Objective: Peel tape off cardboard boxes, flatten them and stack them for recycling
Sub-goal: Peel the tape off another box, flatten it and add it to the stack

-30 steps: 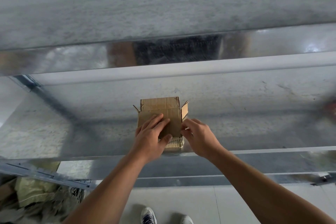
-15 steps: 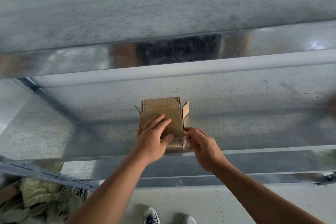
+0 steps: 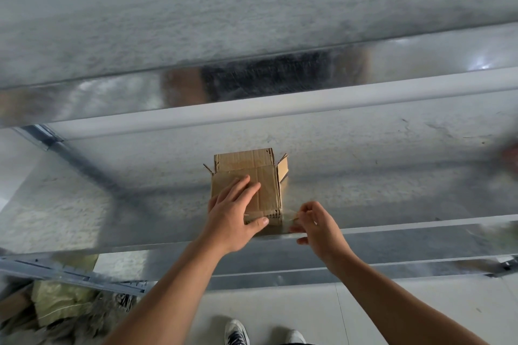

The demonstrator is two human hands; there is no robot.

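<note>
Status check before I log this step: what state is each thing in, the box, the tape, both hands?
cardboard box: sits on the metal table near its front edge, far flaps standing open, top panel held down.
left hand: flat on the box top, fingers straight, pressing.
right hand: pinches the tape's free end.
tape: clear strip, partly peeled off the box's near right corner, stretched to the right hand.
</note>
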